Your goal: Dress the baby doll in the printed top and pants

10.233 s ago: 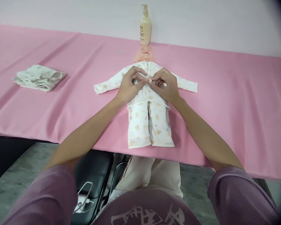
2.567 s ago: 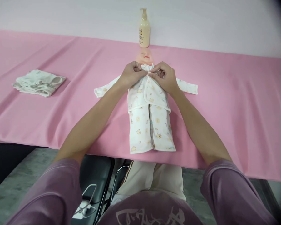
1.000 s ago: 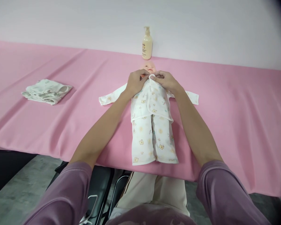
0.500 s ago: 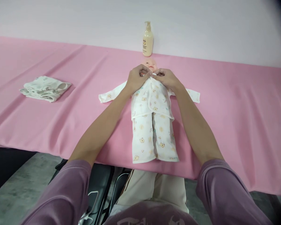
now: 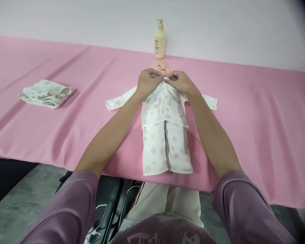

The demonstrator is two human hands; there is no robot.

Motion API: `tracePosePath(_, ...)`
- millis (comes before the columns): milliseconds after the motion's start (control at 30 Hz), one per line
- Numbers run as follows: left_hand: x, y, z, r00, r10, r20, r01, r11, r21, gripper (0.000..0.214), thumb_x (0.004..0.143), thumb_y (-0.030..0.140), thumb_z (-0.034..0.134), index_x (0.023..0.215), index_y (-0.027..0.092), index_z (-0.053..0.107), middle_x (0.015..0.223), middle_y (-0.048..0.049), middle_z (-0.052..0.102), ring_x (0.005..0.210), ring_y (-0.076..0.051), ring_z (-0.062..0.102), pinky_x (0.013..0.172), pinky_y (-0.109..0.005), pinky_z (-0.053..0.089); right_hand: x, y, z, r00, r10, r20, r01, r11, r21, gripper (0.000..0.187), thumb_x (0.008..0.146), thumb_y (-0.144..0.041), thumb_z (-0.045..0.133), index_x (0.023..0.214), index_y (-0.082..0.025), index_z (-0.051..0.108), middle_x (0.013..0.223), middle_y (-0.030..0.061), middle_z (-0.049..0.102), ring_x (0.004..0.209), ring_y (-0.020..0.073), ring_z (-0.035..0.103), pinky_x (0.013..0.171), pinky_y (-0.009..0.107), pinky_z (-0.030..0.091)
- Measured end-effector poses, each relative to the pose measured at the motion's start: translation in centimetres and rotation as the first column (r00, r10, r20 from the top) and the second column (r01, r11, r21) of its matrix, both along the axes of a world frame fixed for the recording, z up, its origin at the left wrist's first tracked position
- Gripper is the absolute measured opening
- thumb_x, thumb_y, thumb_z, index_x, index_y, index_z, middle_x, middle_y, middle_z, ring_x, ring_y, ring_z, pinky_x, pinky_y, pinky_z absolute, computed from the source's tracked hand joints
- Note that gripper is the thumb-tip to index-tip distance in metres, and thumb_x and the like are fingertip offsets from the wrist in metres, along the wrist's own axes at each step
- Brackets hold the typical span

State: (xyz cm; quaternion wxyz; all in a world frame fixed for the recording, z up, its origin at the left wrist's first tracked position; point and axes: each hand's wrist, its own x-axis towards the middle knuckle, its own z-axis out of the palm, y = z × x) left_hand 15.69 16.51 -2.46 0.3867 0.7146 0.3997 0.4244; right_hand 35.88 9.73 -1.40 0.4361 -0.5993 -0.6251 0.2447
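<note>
A baby doll (image 5: 163, 67) lies on its back on the pink-covered table. It wears a white printed baby shirt (image 5: 156, 107) with the sleeves spread out sideways, and matching baby pants (image 5: 154, 149) whose legs point towards me. My left hand (image 5: 149, 81) and my right hand (image 5: 180, 81) meet at the shirt's neckline, just below the doll's chin. Both pinch the collar edges with thumb and fingers. Any fastener between the fingertips is too small or too covered to make out.
A cream pump bottle (image 5: 160, 42) stands behind the doll's head, near the white wall. Folded printed cloth (image 5: 47, 94) lies on the left of the pink tablecloth (image 5: 244, 135). Black chairs (image 5: 109, 193) with a white cable are below the near edge.
Both hands stay at the collar, with only a slight shift of the fingers. The whole view has moved a little, so everything sits slightly higher.
</note>
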Motion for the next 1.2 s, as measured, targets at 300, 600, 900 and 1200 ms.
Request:
tracePosePath(300, -0.1, 1.4, -1.4, 0.999, 0.024, 0.03, -0.023, 0.998, -0.051, 0.031, 0.106, 0.024, 0.093, 0.12, 0.027, 0.065, 0.112, -0.006, 0.084, 0.108, -0.027, 0.086, 0.101, -0.044, 0.071, 0.1, -0.2, 0.5, 1.0, 0.004, -0.014, -0.005, 0.999, -0.054, 0.055, 0.087, -0.067, 0.111, 0.106, -0.026, 0.08, 0.107, 0.011, 0.081, 0.119, 0.0363, 0.078, 0.115, 0.057, 0.072)
tracePosePath(600, 0.1, 0.7, -1.4, 0.998, 0.053, -0.024, -0.051, 0.996, 0.079, 0.038, 0.105, 0.03, 0.098, 0.12, 0.029, 0.063, 0.109, -0.0037, 0.085, 0.12, -0.031, 0.084, 0.108, -0.044, 0.065, 0.6, -0.3, 0.4, 0.999, 0.028, -0.023, -0.029, 0.999, -0.034, 0.045, 0.092, -0.061, 0.109, 0.104, -0.025, 0.084, 0.109, 0.0112, 0.084, 0.119, 0.0376, 0.08, 0.114, 0.062, 0.072)
tracePosePath(900, 0.2, -0.6, -0.3, 0.995, 0.092, -0.046, -0.087, 0.991, 0.099, 0.031, 0.106, 0.015, 0.091, 0.111, 0.028, 0.063, 0.107, -0.0031, 0.087, 0.111, -0.029, 0.086, 0.106, -0.044, 0.065, 0.4, -0.1, 0.5, 1.0, -0.004, -0.018, 0.003, 0.999, -0.036, 0.053, 0.083, -0.066, 0.113, 0.097, -0.025, 0.081, 0.095, 0.0089, 0.081, 0.111, 0.0364, 0.08, 0.107, 0.058, 0.073)
tracePosePath(1200, 0.3, 0.3, -1.0, 0.998, 0.04, -0.039, -0.034, 0.987, 0.158, 0.026, 0.105, 0.025, 0.095, 0.115, 0.028, 0.071, 0.109, -0.0048, 0.085, 0.119, -0.03, 0.084, 0.112, -0.044, 0.065, 0.3, -0.4, 0.9, 0.999, -0.024, -0.032, 0.022, 0.997, -0.075, 0.047, 0.086, -0.054, 0.115, 0.097, -0.024, 0.081, 0.097, 0.0093, 0.081, 0.112, 0.0353, 0.079, 0.106, 0.055, 0.073)
